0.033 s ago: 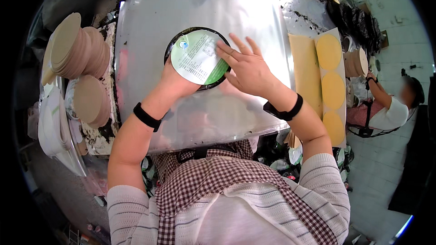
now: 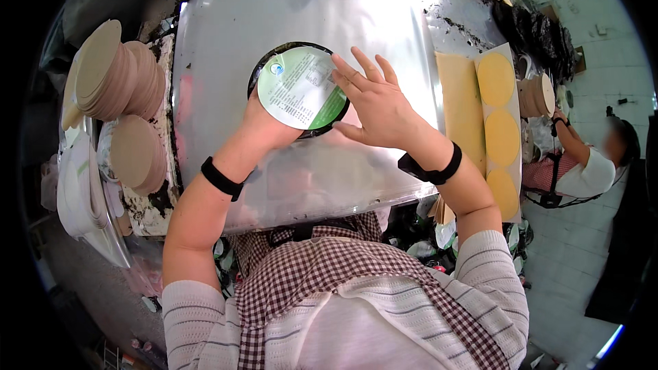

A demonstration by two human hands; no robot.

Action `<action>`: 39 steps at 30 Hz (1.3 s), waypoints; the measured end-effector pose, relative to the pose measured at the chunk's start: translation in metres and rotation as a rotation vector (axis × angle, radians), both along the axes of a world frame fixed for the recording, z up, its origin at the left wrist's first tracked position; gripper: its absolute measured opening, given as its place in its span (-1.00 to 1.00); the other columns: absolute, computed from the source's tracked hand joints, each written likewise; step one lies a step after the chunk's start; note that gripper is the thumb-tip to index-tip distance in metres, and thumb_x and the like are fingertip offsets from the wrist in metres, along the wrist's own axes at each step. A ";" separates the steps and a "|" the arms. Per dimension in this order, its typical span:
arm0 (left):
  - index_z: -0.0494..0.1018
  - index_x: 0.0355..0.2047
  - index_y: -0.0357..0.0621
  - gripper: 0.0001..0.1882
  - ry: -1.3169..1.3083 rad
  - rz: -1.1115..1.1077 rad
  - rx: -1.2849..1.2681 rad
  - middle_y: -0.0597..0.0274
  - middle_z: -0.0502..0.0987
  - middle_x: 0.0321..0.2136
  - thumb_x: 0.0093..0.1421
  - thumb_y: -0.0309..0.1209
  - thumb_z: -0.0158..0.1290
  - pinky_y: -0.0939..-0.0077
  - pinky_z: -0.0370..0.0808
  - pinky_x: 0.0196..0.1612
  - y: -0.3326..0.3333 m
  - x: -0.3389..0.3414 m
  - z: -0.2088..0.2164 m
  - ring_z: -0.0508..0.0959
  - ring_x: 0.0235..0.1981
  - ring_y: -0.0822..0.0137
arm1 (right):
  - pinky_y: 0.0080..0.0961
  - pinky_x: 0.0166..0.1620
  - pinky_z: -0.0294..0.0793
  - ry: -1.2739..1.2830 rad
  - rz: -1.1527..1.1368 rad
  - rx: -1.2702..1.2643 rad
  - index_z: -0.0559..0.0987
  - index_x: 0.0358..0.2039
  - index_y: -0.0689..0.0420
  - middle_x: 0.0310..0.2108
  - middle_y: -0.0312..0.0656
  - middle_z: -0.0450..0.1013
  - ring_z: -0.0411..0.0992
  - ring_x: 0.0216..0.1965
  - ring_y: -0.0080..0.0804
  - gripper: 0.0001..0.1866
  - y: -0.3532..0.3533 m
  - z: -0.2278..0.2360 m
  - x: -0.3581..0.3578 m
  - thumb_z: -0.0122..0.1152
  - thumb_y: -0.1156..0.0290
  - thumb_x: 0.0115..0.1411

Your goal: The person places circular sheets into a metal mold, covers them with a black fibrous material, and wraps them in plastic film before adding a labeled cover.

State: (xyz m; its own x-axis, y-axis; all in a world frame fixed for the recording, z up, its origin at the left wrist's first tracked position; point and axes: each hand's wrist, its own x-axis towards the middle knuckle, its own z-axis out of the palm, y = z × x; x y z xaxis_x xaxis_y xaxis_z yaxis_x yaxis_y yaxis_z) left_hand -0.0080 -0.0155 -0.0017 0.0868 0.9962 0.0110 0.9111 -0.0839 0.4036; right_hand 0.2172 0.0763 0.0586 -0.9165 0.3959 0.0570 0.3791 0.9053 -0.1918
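A round black pack (image 2: 256, 68) is held above the metal tabletop in front of me, its edge glossy like plastic film. On its upper face lies a round green-and-white printed label (image 2: 296, 89), which leaves a dark rim showing around it. My left hand (image 2: 269, 125) grips the pack from the lower left; its fingers are hidden beneath. Over the pack's right edge, my right hand (image 2: 380, 106) is open with fingers spread. Its index and middle fingertips are close to the label's edge; whether they touch it I cannot tell.
Stacks of tan cardboard discs (image 2: 140, 154) stand along the left edge of the metal tabletop (image 2: 226, 34). At right lies a strip with round yellow stickers (image 2: 502, 137). Black dried clumps (image 2: 538, 38) sit at the back right. Another person (image 2: 582, 157) works farther right.
My right hand has shifted slightly right, its fingers drawing back from the label's face toward its edge. My left hand and the pack stay nearly still.
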 end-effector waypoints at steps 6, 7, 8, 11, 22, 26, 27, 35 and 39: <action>0.28 0.44 0.02 -0.41 -0.264 0.201 0.209 0.15 0.36 0.42 0.51 -0.04 -0.19 0.10 0.17 0.51 -0.005 -0.009 -0.036 0.28 0.46 0.05 | 0.03 0.59 -0.15 0.447 -0.076 -0.488 0.20 0.51 0.31 0.54 0.18 0.11 0.03 0.57 0.16 -0.24 -0.004 -0.056 -0.070 -0.03 0.02 0.52; 0.28 0.42 -0.02 -0.43 -0.340 0.271 0.278 0.11 0.36 0.40 0.51 -0.08 -0.20 0.07 0.16 0.50 -0.003 -0.012 -0.039 0.28 0.45 0.02 | 0.04 0.59 -0.16 0.446 -0.089 -0.516 0.20 0.51 0.30 0.54 0.16 0.12 0.03 0.57 0.16 -0.24 -0.008 -0.056 -0.066 -0.05 0.00 0.53; 0.29 0.41 -0.07 -0.44 -0.417 0.342 0.346 0.06 0.37 0.38 0.51 -0.12 -0.20 0.05 0.15 0.50 0.000 -0.015 -0.043 0.29 0.44 -0.01 | 0.05 0.59 -0.17 0.445 -0.102 -0.545 0.19 0.52 0.29 0.55 0.13 0.12 0.02 0.57 0.17 -0.24 -0.008 -0.055 -0.063 -0.07 -0.02 0.53; 0.30 0.34 -0.30 -0.49 -0.954 0.719 0.592 -0.16 0.37 0.34 0.48 -0.28 -0.15 0.02 0.12 0.50 0.005 -0.005 -0.044 0.29 0.41 -0.17 | 0.05 0.60 -0.22 0.237 -0.041 -0.137 0.24 0.54 0.02 0.57 0.03 0.11 0.00 0.58 0.18 -0.30 -0.014 -0.057 -0.076 -0.08 -0.04 0.52; 0.37 0.43 0.05 -0.22 0.135 -0.242 0.150 0.06 0.10 0.57 0.29 0.10 0.18 0.00 0.00 0.58 0.011 -0.004 0.006 0.09 0.57 0.03 | -0.28 0.24 0.49 1.027 -0.457 -0.559 0.73 -0.12 0.15 0.21 -0.01 0.48 0.48 0.23 -0.02 -0.41 -0.027 -0.084 -0.036 -0.12 0.88 -0.02; 0.65 -0.16 -0.13 -0.74 -0.439 -0.027 0.085 0.13 0.72 -0.25 0.29 -0.22 0.19 0.09 0.65 -0.14 -0.025 0.039 0.040 0.72 -0.20 0.09 | -0.28 0.21 0.54 1.041 0.036 -0.530 0.73 -0.28 0.20 0.11 0.02 0.58 0.55 0.14 -0.13 -0.44 -0.032 -0.011 -0.009 -0.16 0.93 -0.10; 0.65 -0.16 -0.16 -0.76 -0.289 -0.306 0.062 0.11 0.72 -0.23 0.28 -0.27 0.20 0.11 0.64 -0.13 -0.043 0.061 0.080 0.72 -0.19 0.09 | -0.28 0.20 0.55 1.135 -0.079 -0.540 0.69 -0.33 0.24 0.14 0.03 0.56 0.55 0.15 -0.14 -0.51 -0.018 -0.013 0.025 -0.14 0.92 -0.11; 0.40 0.37 0.08 -0.32 0.303 -0.180 0.279 -0.01 0.38 0.35 0.27 -0.09 0.23 -0.17 0.23 0.39 0.010 -0.007 0.019 0.33 0.38 -0.13 | -0.52 0.10 0.50 1.270 -0.824 -0.965 0.63 -0.42 0.27 0.23 -0.02 0.56 0.54 0.12 -0.26 -0.65 0.047 -0.074 0.151 -0.05 0.89 -0.10; 0.27 0.49 0.10 -0.08 0.197 -0.234 -0.186 -0.04 0.26 0.41 0.14 -0.05 0.31 -0.13 0.19 0.44 -0.162 -0.080 0.042 0.27 0.43 -0.11 | -0.40 0.30 0.39 1.229 -0.591 -0.998 0.64 -0.42 0.29 0.20 -0.02 0.59 0.50 0.21 -0.24 -0.61 0.049 -0.087 0.150 -0.11 0.89 -0.13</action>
State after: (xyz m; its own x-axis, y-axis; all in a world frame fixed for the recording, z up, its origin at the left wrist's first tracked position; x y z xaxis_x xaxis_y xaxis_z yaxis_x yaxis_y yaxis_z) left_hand -0.0879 -0.1774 0.0403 0.2950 0.9324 -0.2087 0.9378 -0.2407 0.2503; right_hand 0.3668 0.1251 -0.0282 -0.2468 0.9632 0.1061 -0.2007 0.0563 -0.9780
